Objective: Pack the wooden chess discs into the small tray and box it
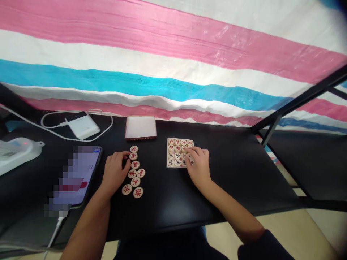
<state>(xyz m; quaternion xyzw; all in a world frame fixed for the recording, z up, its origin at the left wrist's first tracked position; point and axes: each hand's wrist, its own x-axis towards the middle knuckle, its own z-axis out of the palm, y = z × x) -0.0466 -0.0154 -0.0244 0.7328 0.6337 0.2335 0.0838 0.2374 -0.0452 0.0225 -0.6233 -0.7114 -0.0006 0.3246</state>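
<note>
My left hand rests on the black table beside a loose column of round xiangqi pieces with red characters. Its thumb and index finger are apart, the fingertips at the left edge of one xiangqi piece near the top of the column. Over the right side of a small white tray lies my right hand, thumb and fingers spread on the pieces there. Rows of xiangqi pieces fill the visible part of the tray, red characters at the back and black ones in front. My right fingers cover some of them.
A pale-topped box part lies behind the column. To the left are a phone with a plugged-in cable, a white power bank and a white power strip. A striped sheet hangs behind; a black metal frame stands right.
</note>
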